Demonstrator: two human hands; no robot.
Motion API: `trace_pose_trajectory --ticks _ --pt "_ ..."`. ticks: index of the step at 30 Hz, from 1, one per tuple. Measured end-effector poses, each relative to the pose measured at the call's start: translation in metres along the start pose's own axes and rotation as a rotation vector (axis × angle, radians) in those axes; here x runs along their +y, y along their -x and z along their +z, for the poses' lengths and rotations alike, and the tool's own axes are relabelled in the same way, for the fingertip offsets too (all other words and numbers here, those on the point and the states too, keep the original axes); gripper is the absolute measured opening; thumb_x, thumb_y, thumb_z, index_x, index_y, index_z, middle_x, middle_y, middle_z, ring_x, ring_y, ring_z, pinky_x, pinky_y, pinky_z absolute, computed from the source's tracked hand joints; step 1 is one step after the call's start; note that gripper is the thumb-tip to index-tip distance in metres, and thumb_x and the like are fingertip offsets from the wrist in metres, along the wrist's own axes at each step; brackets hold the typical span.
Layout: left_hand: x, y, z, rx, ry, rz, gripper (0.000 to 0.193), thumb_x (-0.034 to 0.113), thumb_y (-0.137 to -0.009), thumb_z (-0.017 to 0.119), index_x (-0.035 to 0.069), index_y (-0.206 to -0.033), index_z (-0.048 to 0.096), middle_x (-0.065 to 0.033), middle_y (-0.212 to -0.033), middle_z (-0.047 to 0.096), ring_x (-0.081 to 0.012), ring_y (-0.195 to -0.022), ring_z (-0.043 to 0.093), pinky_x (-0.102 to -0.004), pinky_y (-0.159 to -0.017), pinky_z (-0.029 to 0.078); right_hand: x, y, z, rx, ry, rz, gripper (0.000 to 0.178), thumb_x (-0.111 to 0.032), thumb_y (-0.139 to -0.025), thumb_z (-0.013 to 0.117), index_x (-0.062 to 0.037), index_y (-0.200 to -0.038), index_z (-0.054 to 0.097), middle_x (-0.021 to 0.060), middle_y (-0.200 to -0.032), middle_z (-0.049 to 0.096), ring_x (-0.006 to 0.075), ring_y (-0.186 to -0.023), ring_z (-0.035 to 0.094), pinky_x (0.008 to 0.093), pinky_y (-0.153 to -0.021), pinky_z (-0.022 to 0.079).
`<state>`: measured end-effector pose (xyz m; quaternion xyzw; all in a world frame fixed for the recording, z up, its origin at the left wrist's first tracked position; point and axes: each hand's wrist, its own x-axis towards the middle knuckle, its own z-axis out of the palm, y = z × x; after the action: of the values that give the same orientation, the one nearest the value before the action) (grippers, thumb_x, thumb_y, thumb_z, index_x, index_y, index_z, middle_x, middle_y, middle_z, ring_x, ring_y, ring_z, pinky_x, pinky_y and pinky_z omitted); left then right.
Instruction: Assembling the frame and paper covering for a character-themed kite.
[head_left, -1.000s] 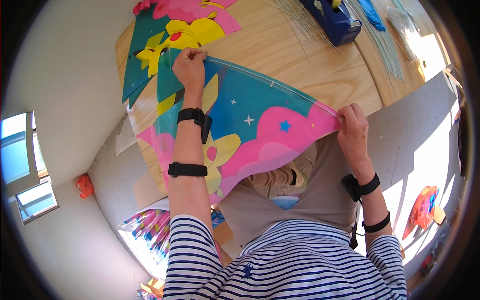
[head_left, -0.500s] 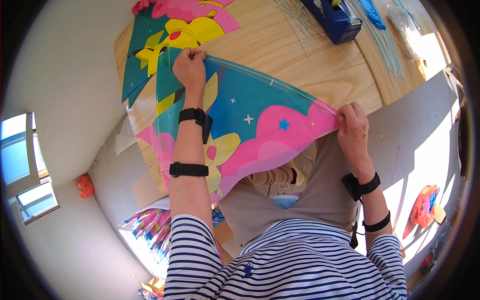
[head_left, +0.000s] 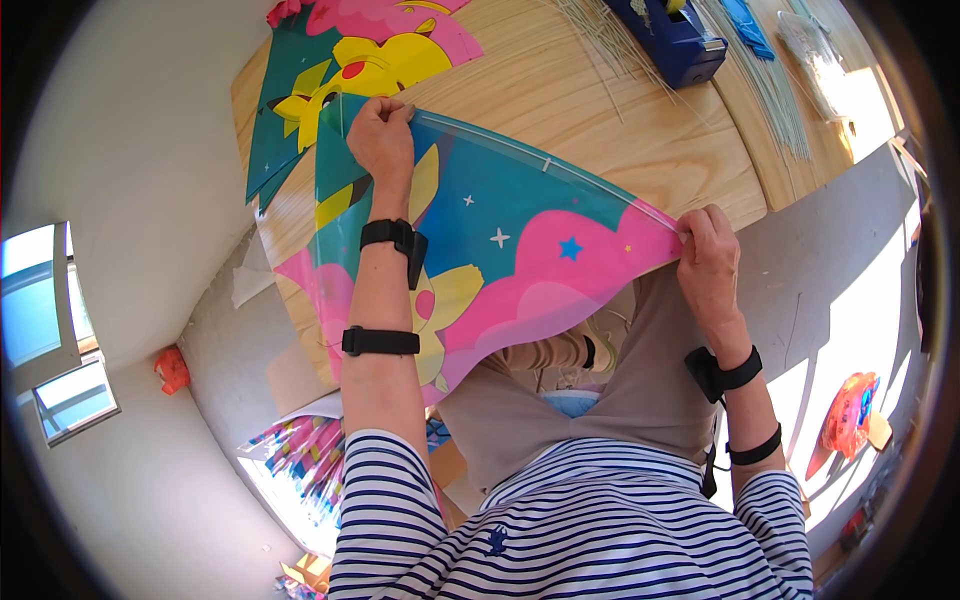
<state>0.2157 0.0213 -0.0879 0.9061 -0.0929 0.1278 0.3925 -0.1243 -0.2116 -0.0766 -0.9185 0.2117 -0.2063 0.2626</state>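
Note:
A printed kite [head_left: 470, 240] in teal, pink and yellow is stretched between my hands, partly over the table and partly over my lap. Along its far edge runs a thin white rod [head_left: 600, 187] with a small tape tab around its middle. My left hand [head_left: 383, 145] is closed in a pinch at the upper left end of that edge. At the pink right corner, my right hand [head_left: 709, 250] pinches the kite where the rod ends. The fingertips of both hands are partly hidden.
Matching printed sheets [head_left: 275, 130] lie at the table's far left. A blue tape dispenser [head_left: 685, 50] stands at the back, with thin white rods [head_left: 760, 90] on both sides. A clear plastic bag [head_left: 812, 60] lies farther right. The wooden table [head_left: 690, 140] ends near my right hand.

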Motion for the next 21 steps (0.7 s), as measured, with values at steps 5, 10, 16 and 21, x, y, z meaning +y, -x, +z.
trace_pose_trajectory --ticks 5,10,16,21 --pt "0.0041 0.0012 0.0007 -0.002 -0.025 -0.001 0.013 0.010 -0.075 0.079 0.002 -0.082 0.071 -0.0108 -0.073 0.070 -0.0234 -0.068 0.066 -0.0351 -0.067 0.051 0.0002 0.0000 -0.0005 -0.002 0.005 0.006 0.017 0.013 -0.073 0.057 -0.0008 -0.083 0.056 0.0152 -0.082 0.054 0.0363 -0.081 0.056 0.0453 -0.071 0.046" --pt "0.0067 0.0015 -0.0005 -0.001 -0.059 0.011 0.014 0.012 -0.075 0.079 0.004 -0.082 0.071 -0.0111 -0.075 0.070 -0.0265 -0.070 0.067 -0.0368 -0.068 0.051 -0.0012 0.0000 -0.0009 -0.006 -0.002 0.010 0.017 0.013 -0.074 0.057 -0.0008 -0.083 0.056 0.0152 -0.082 0.054 0.0362 -0.081 0.056 0.0453 -0.071 0.046" --pt "0.0065 0.0006 -0.0003 -0.014 -0.101 -0.011 0.014 0.014 -0.074 0.079 0.005 -0.080 0.071 -0.0105 -0.075 0.070 -0.0279 -0.071 0.067 -0.0383 -0.069 0.051 0.0005 0.0000 -0.0003 -0.008 0.002 0.004 0.017 0.013 -0.073 0.057 -0.0008 -0.083 0.056 0.0153 -0.082 0.054 0.0364 -0.082 0.056 0.0454 -0.071 0.046" --pt "0.0053 0.0002 0.0000 -0.032 -0.101 -0.014 0.013 0.014 -0.073 0.080 0.006 -0.079 0.071 -0.0100 -0.075 0.070 -0.0276 -0.072 0.067 -0.0384 -0.069 0.050 -0.0005 -0.0001 -0.0005 -0.008 -0.005 0.007 0.018 0.013 -0.073 0.057 -0.0008 -0.084 0.056 0.0154 -0.082 0.054 0.0365 -0.082 0.056 0.0454 -0.071 0.046"
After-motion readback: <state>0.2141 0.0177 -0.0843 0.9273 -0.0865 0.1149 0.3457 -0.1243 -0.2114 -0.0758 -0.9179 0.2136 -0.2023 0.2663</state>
